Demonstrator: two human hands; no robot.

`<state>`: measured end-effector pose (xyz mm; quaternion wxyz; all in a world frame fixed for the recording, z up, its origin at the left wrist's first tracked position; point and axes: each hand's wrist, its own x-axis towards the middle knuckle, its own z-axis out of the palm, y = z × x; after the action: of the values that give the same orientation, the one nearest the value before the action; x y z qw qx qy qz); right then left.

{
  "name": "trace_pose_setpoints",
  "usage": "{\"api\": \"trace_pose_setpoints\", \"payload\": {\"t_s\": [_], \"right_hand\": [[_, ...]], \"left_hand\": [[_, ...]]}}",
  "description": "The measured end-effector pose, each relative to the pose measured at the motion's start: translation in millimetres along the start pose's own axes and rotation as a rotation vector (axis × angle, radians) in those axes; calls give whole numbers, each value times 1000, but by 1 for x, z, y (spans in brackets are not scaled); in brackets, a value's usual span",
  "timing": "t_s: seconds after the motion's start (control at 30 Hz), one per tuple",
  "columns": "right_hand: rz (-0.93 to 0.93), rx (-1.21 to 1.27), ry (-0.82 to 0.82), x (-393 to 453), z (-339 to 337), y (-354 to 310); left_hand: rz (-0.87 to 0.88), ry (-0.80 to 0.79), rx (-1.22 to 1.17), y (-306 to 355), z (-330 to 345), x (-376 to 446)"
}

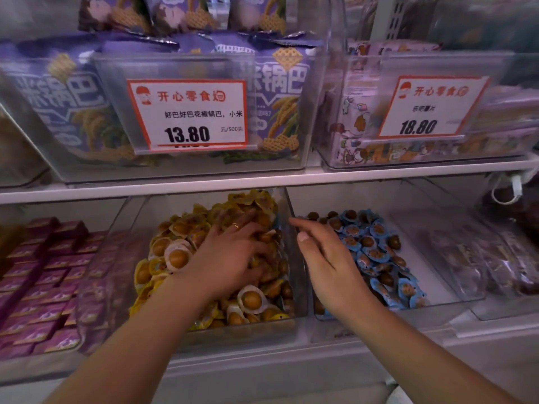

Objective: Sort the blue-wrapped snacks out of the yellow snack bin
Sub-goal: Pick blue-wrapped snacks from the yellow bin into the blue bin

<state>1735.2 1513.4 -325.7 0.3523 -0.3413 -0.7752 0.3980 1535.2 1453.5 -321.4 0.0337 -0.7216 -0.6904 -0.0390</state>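
Hands at the snack bins

Fingers (242,225) of the left hand (230,255) dig into the yellow snack bin (204,330), seemingly grasping nothing. Right hand (323,258) hovers relaxed over blue-wrapped snacks (376,255) beyond a clear divider (291,205). Purple boxes (43,284) lie leftward.

A snack shop aisle: white shelves (175,186) carry clear plastic bins (297,310) of loose wrapped sweets and purple snack bags (58,91), with red-bordered price tags (188,113) clipped to the bin fronts reading 13.80 and 18.80.
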Motion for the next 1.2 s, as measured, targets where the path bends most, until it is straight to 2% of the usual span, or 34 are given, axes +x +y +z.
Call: {"api": "trace_pose_setpoints", "payload": {"t_s": [0.17, 0.27, 0.37, 0.43, 0.47, 0.57, 0.7, 0.77, 0.9, 1.03, 1.1, 1.2], "right_hand": [[1, 33, -16, 0, -2, 0], [7, 71, -16, 0, -2, 0], [5, 98, -7, 2, -2, 0], [-4, 101, 4, 3, -2, 0], [-6, 102, 9, 3, -2, 0], [-4, 96, 22, 4, -1, 1], [-7, 93, 17, 4, -1, 0], [-10, 78, 16, 3, -1, 1], [-4, 76, 4, 2, -1, 2], [-6, 86, -1, 2, -1, 3], [-4, 91, -1, 2, -1, 3], [-6, 66, -2, 2, -1, 3]], "left_hand": [[-176, 66, 7, -29, -6, -6], [-213, 28, 18, -27, -11, -8], [-139, 84, 103, -3, -20, -14], [-28, 219, 2, 23, -21, -23], [12, 231, -128, 37, -18, -29], [-27, 35, -518, 61, -5, -34], [-105, -251, -676, 42, -2, -15], [-87, -305, -645, 36, -2, -8], [-74, -265, -416, 37, 2, -5], [-65, -76, -151, 43, 10, -3], [-41, -4, -122, 47, 15, -3], [-44, -36, -141, 47, 19, -3]]}}
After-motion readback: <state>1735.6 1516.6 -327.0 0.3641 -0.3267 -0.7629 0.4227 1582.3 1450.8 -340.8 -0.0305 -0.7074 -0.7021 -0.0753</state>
